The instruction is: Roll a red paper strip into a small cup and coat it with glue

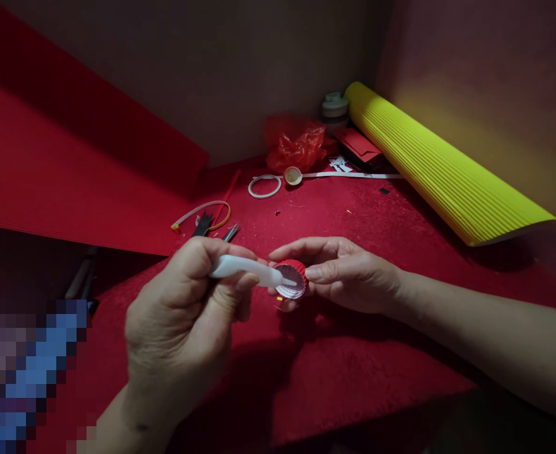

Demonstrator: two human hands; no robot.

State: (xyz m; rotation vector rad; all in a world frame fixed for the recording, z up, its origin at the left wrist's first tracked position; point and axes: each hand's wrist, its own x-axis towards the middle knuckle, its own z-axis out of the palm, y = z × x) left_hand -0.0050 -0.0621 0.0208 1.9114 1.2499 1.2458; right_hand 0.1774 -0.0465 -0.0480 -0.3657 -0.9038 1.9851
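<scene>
My left hand (pixel 183 315) is closed around a white glue tube (pixel 244 270), its tip pointing right into a small red corrugated ring (pixel 293 279). My right hand (pixel 344 272) pinches that ring between thumb and fingers, holding it just above the red felt surface (pixel 353 372). The ring's pale inside faces the tube's nozzle, which touches or nearly touches it.
A yellow corrugated roll (pixel 439 164) lies at the back right. A large red corrugated sheet (pixel 70 164) leans at the left. Behind my hands lie a white ring (pixel 265 186), a tape roll (pixel 292 176), a red plastic bag (pixel 297 148), dark scissors (pixel 212 228) and paper scraps.
</scene>
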